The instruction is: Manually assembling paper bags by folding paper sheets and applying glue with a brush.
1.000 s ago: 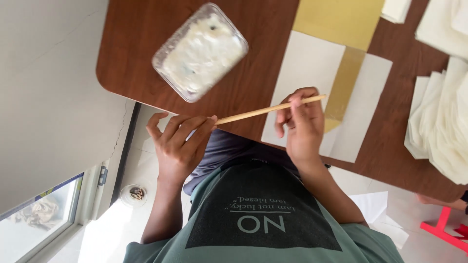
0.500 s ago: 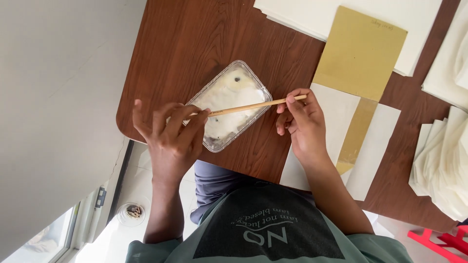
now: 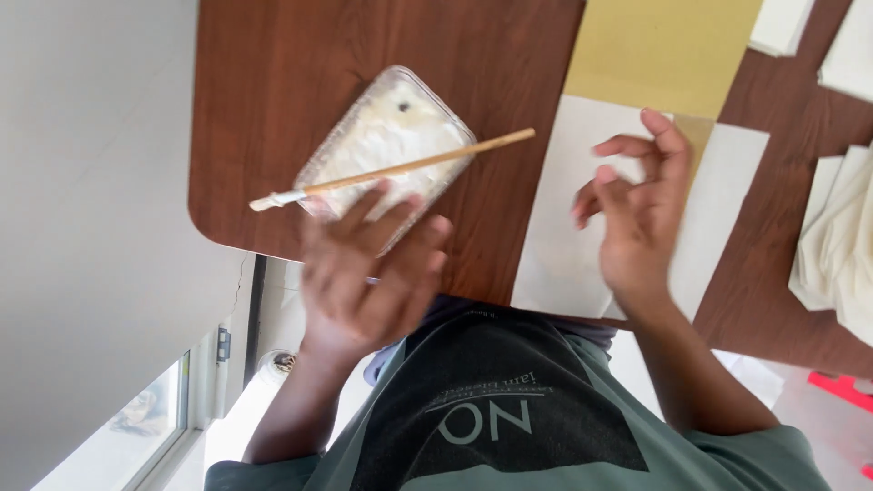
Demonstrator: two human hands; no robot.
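**Desk:** Where does the brush (image 3: 391, 170) sit?

**Caption:** It lies across the clear plastic tray of white paste (image 3: 386, 150), bristle end hanging past the tray toward the rounded corner of the table (image 3: 273, 118), handle pointing at the white sheets (image 3: 568, 209). Your left hand (image 3: 368, 273) hovers at the tray's near rim, fingers loosely spread, gripping nothing. Your right hand (image 3: 637, 214) is raised over the white sheets, fingers curled and apart, empty too.

**Desk:** The risk?

**Caption:** The brush only rests on the rim; a nudge from your left hand could likely roll it off the corner, or tip the tray, which stands near the table's edge. Paste might then reach the gold card (image 3: 659, 55).

**Desk:** Room to move?

**Caption:** Bare wood lies beyond the tray; to the right, folded white paper (image 3: 841, 245) crowds the table.
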